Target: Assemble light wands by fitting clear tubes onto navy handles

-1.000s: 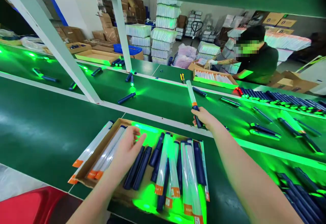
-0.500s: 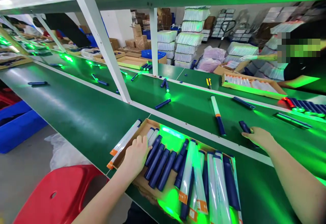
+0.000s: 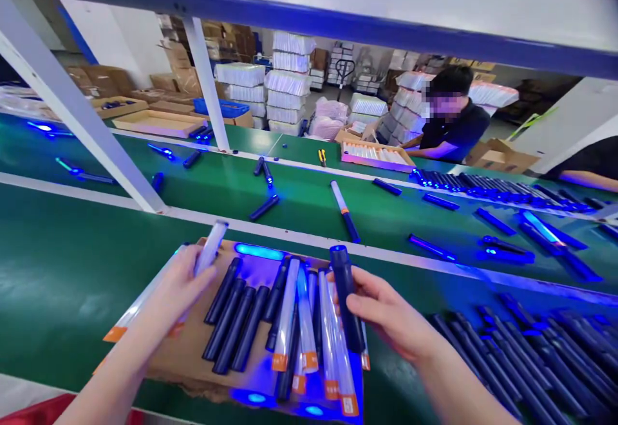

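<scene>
My left hand [image 3: 181, 283] holds a clear tube with a dark cap [image 3: 212, 245] above the left side of a shallow cardboard box [image 3: 193, 373]. My right hand [image 3: 381, 302] grips a dark blue flashlight-like cylinder [image 3: 342, 270], raised upright over the box's right side. Inside the box lie several dark cylinders [image 3: 232, 328] and, right of them, several clear wrapped tubes [image 3: 290, 322] with orange ends. Another clear tube with an orange end [image 3: 140, 302] lies along the box's left edge. Blue light shines on the box.
A large pile of dark cylinders [image 3: 521, 354] lies at the right. More are scattered over the green table [image 3: 309, 199] behind a white rail [image 3: 232, 219]. A slanted white post [image 3: 77, 96] stands left. Across the table, a person [image 3: 454, 116] is beside a box of tubes [image 3: 376, 154].
My left hand has lifted a clear tube out of the box. My right hand has brought its dark cylinder from the table to the box. The view has turned right; green light is now blue.
</scene>
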A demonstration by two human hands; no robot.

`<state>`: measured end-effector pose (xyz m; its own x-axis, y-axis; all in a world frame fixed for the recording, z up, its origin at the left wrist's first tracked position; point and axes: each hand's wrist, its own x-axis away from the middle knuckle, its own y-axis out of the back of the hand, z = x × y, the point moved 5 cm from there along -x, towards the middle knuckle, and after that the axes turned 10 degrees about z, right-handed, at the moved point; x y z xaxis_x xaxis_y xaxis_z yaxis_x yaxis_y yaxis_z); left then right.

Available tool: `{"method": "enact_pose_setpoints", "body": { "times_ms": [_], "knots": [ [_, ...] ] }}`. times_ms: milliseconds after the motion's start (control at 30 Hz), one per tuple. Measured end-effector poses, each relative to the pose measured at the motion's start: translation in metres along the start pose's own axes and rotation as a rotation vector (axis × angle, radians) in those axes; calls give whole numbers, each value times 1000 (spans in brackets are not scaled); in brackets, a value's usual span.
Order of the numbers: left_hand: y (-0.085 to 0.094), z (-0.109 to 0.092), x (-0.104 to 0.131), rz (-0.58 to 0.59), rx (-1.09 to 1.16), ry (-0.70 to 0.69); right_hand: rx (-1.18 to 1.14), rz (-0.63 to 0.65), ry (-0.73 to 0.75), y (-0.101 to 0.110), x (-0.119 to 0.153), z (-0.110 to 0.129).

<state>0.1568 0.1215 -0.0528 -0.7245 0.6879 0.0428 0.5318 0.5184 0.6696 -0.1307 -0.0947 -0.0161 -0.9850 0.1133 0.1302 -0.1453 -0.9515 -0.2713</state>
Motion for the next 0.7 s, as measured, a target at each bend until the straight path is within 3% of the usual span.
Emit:
{"method": "enact_pose_setpoints", "body": {
  "times_ms": [67,100,167,233,333,433,700],
  "knots": [
    [-6,-40,-5,12,717,20,-33,40,-24,-22,10,-17],
    [-17,-62,-7,81,1008,56,-47,39,-58,-33,15,-29],
    [-42,-104,-10,190,1395,81,-101,-1,-177,-54,25,-57],
    [-65,-132,-12,248,1614,105,-232,-86,-299,-72,34,-84],
    [-90,-150,-9,308,1784,113,-362,-164,-388,-88,42,-106],
    [-103,-151,-5,356,1859,130,-260,-177,-435,-87,41,-108],
    [-107,-148,-7,372,1950,12,-282,-227,-454,-89,37,-108]
  ]
}}
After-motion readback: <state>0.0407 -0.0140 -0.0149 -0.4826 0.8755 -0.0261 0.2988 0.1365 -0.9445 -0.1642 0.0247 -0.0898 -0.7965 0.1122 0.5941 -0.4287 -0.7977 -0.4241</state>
